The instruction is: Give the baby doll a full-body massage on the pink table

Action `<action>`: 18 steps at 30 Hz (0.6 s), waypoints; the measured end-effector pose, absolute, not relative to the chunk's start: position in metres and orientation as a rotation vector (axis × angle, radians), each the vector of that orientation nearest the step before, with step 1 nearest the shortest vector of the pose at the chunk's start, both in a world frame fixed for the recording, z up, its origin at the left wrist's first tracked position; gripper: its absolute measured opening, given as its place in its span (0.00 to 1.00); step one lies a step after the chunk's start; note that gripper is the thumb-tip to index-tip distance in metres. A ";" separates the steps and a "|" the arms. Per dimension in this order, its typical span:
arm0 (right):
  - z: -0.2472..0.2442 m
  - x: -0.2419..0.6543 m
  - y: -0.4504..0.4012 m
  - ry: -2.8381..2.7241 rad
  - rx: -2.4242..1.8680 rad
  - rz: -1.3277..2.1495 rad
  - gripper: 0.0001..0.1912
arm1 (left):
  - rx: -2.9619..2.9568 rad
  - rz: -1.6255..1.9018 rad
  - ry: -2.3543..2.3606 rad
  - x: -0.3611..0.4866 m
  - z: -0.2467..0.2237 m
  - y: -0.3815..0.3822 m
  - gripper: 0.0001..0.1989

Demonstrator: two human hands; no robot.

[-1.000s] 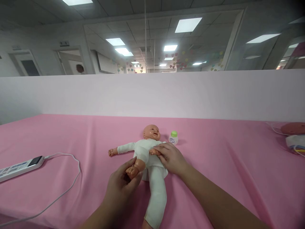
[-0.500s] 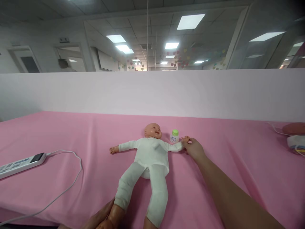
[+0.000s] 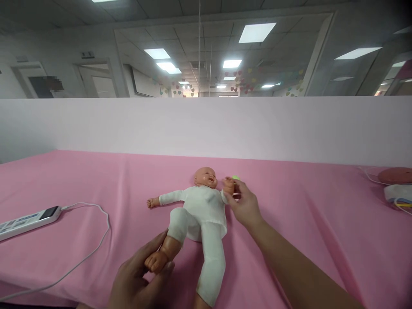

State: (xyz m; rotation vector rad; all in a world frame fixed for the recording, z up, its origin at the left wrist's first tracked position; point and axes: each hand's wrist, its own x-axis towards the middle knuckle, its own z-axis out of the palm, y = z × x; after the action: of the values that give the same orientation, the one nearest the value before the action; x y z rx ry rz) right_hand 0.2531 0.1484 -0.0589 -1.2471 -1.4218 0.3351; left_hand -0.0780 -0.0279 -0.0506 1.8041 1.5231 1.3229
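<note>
A baby doll (image 3: 204,210) in a white top and white leggings lies on its back on the pink cloth (image 3: 283,262), head pointing away from me. My left hand (image 3: 138,270) is closed around the doll's bare lower leg at the left, which is bent up at the knee. With my right hand (image 3: 246,206) I grip the doll's wrist on the right side, its forearm raised beside the chest. The doll's other arm stretches out flat to the left, and its other leg lies straight. Behind my right fingers only the green cap (image 3: 236,177) of a small bottle shows.
At the left lies a white power strip (image 3: 28,221) with a white cord (image 3: 107,221) curving toward the front edge. A brown rounded object (image 3: 399,175) and a white bundle (image 3: 399,195) sit at the far right. A low white wall (image 3: 206,126) closes off the back.
The doll's arm at the right has been lifted and brought in toward its chest by my right hand. My left hand has raised and bent the doll's leg. The bottle is now mostly covered.
</note>
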 end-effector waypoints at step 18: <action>-0.064 0.223 0.138 -1.922 -1.035 0.114 0.19 | 1.738 1.290 1.507 -0.040 -0.040 0.012 0.27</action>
State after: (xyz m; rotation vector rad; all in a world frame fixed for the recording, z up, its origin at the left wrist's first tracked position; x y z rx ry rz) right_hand 0.2227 0.1383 -0.0639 -1.0345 -1.9223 0.1141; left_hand -0.0403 0.0121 -0.0396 1.7385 1.5071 1.2896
